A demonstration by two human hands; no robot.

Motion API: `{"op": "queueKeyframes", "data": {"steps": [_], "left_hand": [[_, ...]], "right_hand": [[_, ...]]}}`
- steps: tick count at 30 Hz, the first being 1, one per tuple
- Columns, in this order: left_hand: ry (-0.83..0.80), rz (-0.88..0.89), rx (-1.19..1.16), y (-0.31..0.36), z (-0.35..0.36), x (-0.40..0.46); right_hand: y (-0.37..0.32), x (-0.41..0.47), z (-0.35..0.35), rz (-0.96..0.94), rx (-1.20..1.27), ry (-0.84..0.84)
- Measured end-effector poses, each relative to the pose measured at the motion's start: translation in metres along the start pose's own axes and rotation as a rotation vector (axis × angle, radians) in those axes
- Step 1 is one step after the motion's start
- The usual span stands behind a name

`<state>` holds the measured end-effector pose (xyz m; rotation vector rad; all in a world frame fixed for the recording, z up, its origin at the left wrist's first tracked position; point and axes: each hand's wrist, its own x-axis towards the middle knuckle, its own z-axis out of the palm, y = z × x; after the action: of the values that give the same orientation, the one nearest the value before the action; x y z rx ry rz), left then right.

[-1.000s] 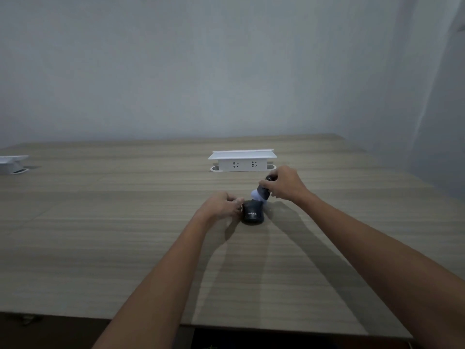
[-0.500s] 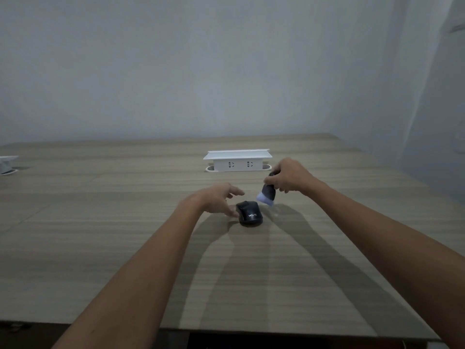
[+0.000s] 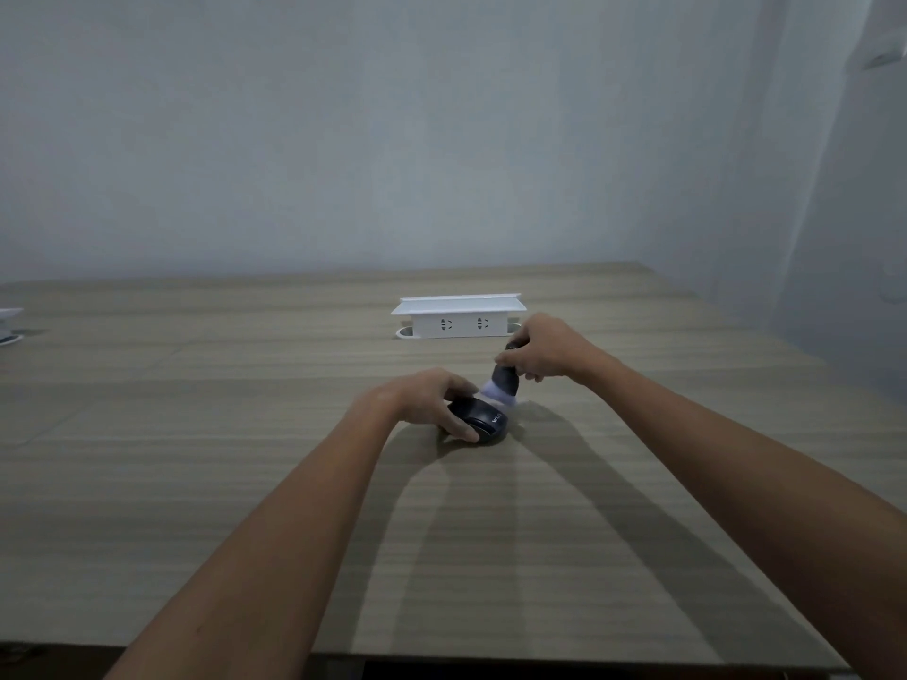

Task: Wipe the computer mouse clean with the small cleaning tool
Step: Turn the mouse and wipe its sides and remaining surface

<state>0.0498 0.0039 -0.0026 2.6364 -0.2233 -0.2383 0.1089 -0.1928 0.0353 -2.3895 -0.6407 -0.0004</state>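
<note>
Mouse (image 3: 483, 420) on desk (image 3: 196, 458), near socket box (image 3: 459, 317); my left hand (image 3: 422, 400) fingers clamp its side. Right hand (image 3: 542, 348) pinches cleaning tool (image 3: 503, 382), pale tip seemingly touching mouse. Keep strokes light, mouse pinned

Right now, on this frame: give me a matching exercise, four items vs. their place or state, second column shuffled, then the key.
Items:
1. computer mouse
2. cleaning tool
3. socket box
4. white object

Place or state:
A. cut off at the table's far left edge
B. under the left hand
C. held in the right hand, pale tip down
D. beyond both hands, untouched

Pairs: 1-B, 2-C, 3-D, 4-A
</note>
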Motion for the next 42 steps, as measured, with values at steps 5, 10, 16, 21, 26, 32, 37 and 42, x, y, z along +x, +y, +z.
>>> {"op": "queueKeyframes", "data": {"steps": [5,10,16,21,26,32,37,42], "left_hand": [[0.015,-0.001,0.007,-0.005,-0.002,-0.002],[0.016,-0.009,0.011,-0.006,-0.004,-0.003],[0.017,-0.005,-0.04,-0.013,-0.002,-0.001],[0.029,-0.02,-0.06,-0.014,0.0,-0.002],[0.045,0.007,-0.066,-0.016,0.002,-0.002],[0.097,-0.005,-0.056,-0.016,0.007,-0.001],[0.132,-0.007,-0.055,-0.015,0.009,-0.002],[0.164,-0.005,-0.043,-0.011,0.012,-0.003]], "right_hand": [[-0.004,-0.007,-0.002,-0.044,0.131,0.009],[0.009,-0.008,-0.001,-0.042,-0.108,0.039],[0.0,-0.007,0.004,-0.14,0.034,0.003],[-0.004,-0.001,0.003,-0.13,-0.167,0.04],[-0.009,-0.004,0.004,-0.135,-0.09,-0.044],[-0.01,-0.005,0.002,-0.164,-0.12,0.005],[-0.004,-0.007,0.002,-0.099,-0.203,0.015],[-0.011,-0.015,0.002,-0.187,-0.124,-0.002]]}}
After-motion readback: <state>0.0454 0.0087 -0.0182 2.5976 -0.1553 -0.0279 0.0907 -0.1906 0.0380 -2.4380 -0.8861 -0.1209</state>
